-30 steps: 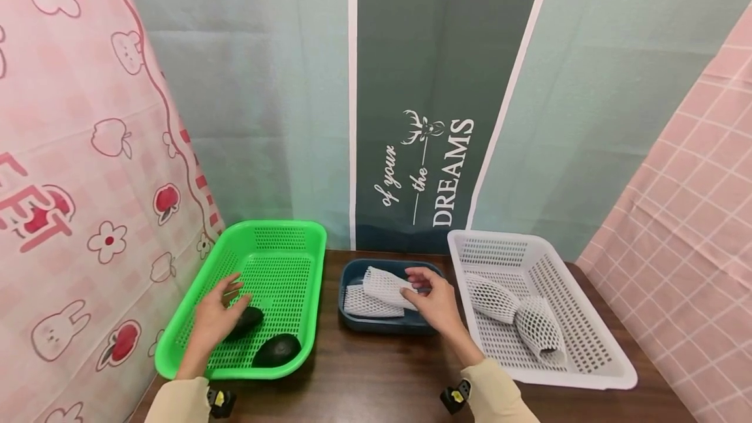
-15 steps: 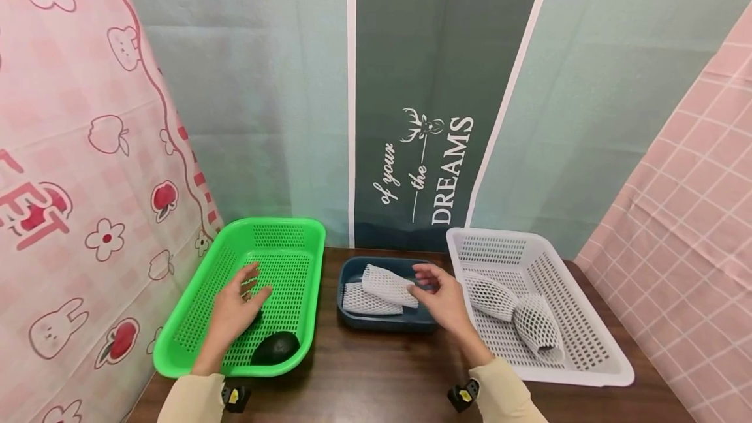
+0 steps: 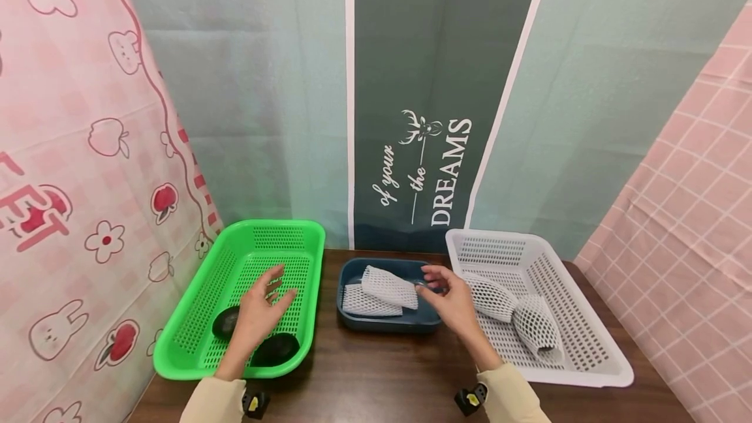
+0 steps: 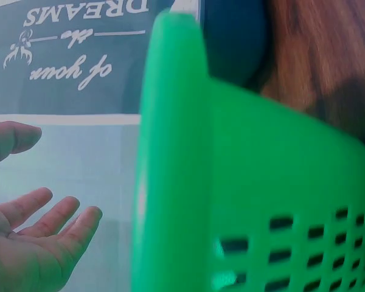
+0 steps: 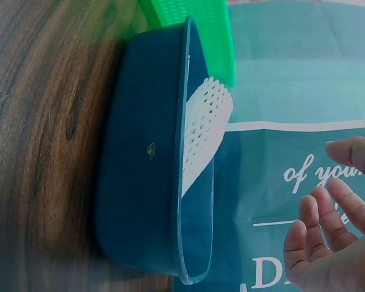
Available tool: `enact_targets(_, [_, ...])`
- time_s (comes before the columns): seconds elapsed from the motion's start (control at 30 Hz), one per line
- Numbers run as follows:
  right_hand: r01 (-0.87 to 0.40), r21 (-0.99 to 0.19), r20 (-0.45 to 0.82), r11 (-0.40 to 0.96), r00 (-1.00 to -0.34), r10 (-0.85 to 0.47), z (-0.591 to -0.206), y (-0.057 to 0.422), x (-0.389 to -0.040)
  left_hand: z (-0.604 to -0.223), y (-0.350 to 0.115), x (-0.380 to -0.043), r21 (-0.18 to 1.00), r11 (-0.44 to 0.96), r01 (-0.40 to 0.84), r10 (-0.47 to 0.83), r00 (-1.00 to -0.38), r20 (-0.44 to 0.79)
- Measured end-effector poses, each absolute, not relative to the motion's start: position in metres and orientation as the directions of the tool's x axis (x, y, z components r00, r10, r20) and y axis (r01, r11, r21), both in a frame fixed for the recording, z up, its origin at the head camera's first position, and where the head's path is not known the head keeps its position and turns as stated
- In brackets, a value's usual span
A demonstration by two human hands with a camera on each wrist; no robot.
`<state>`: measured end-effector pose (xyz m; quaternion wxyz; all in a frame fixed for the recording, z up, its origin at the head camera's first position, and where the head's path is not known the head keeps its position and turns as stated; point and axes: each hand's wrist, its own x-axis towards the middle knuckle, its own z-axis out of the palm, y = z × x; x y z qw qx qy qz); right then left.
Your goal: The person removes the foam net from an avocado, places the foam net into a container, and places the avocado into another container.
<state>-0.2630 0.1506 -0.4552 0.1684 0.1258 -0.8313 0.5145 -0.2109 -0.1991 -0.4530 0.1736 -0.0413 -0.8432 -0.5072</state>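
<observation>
My left hand (image 3: 258,315) hovers over the green basket (image 3: 320,260), fingers apart and holding nothing. Two dark, smooth oval fruits, like avocados, lie in that basket: one fruit (image 3: 224,323) left of the hand, the other fruit (image 3: 277,349) by the near right corner, partly covered by the wrist. Over the right end of a small blue bin (image 3: 388,327) is my right hand (image 3: 455,302), its fingers loosely bent around nothing. Inside the bin, one white foam net sleeve (image 3: 390,288) lies across another foam net sleeve (image 3: 367,302). The left wrist view shows the left palm (image 4: 30,255) beyond the basket's rim.
To the right stands a white basket (image 3: 593,338) with two foam nets in it, a rear net (image 3: 490,297) and a front net (image 3: 537,328), both bulging. Everything sits on a dark wooden table (image 3: 364,377), with cloth hung behind and on both sides.
My left hand has moved right across the green basket, uncovering the left fruit. The right hand has shifted slightly right, off the foam net sleeve. The fruits and sleeves stay put.
</observation>
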Motion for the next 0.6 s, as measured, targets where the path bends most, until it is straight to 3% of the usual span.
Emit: enact_targets(0.6, [-0.369,-0.811,0.418,0.454,-0.908,0.01,-0.455,0.174,-0.253,-0.462,-0.157,-0.213,0.85,0.454,0.267,-0.125,-0.925,0.358])
